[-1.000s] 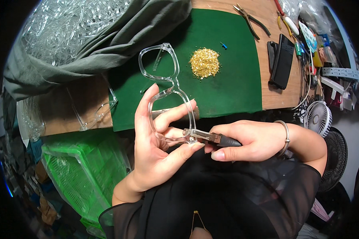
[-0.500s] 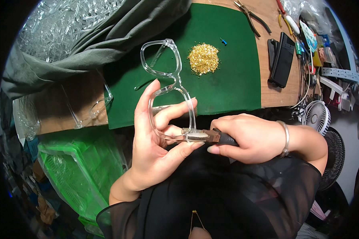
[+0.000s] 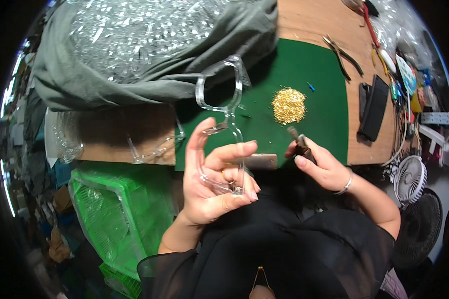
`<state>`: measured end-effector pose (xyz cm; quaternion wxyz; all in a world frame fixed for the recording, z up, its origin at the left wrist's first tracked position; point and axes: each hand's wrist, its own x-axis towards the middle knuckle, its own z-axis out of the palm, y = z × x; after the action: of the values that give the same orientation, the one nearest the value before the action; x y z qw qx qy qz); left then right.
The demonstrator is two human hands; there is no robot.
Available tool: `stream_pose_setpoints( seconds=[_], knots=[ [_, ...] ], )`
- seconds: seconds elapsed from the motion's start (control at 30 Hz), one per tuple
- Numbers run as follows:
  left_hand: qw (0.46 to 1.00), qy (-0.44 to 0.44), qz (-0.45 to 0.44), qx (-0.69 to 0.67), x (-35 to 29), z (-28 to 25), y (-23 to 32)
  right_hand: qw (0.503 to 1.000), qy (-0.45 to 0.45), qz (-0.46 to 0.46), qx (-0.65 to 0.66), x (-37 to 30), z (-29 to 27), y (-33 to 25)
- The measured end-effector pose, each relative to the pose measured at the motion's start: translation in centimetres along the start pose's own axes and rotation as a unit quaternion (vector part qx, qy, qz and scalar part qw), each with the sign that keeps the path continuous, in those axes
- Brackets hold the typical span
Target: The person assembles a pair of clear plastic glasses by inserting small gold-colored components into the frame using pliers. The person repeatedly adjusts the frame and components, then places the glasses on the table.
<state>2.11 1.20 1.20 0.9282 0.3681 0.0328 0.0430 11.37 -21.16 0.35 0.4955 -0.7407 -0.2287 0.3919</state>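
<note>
We see a wooden table [image 3: 299,22] spanning the upper frame. On it lies a green mat [image 3: 324,129], bearing, right of centre, a heap of small gold-coloured pieces [image 3: 289,105] and a small blue item [image 3: 311,86]. We note pliers [image 3: 343,61] at upper right, a black phone [image 3: 374,108] below them, and grey cloth [image 3: 90,92] at upper left.

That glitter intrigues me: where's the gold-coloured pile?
In the head view, the gold-coloured pile lies right of centre on the green mat, beyond the pliers in the right hand.
</note>
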Motion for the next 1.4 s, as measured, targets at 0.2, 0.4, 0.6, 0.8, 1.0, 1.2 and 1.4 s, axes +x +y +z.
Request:
stream_pose_setpoints(
  seconds=[0.2,0.4,0.6,0.8,1.0,1.2,1.4],
  knots=[
    [0.991,-0.016,-0.039,-0.124,-0.3,-1.4,1.0,1.0,0.014,-0.012,0.012,-0.5,0.7,2.4],
    [0.965,-0.024,-0.062,-0.255,-0.1,-1.5,0.8,0.999,0.015,-0.028,0.032,-0.3,1.6,2.3],
    [0.972,-0.018,-0.059,-0.227,0.0,-2.4,0.5,0.984,0.118,-0.097,-0.095,1.0,3.4,3.7],
    [0.958,-0.039,0.15,0.243,-1.5,-1.3,0.1,0.922,0.077,-0.14,-0.353,1.6,2.1,2.7],
    [0.853,-0.101,0.198,0.472,-1.5,-1.0,-1.9,0.834,0.112,-0.103,-0.53,1.5,3.3,4.4],
    [0.805,-0.112,0.181,0.554,-1.6,-0.6,-1.5,0.857,0.126,-0.108,-0.487,1.2,2.5,4.0],
    [0.795,-0.109,0.182,0.568,-1.2,-0.8,-1.5,0.842,0.142,-0.088,-0.513,2.4,3.1,4.4]
  ],
)
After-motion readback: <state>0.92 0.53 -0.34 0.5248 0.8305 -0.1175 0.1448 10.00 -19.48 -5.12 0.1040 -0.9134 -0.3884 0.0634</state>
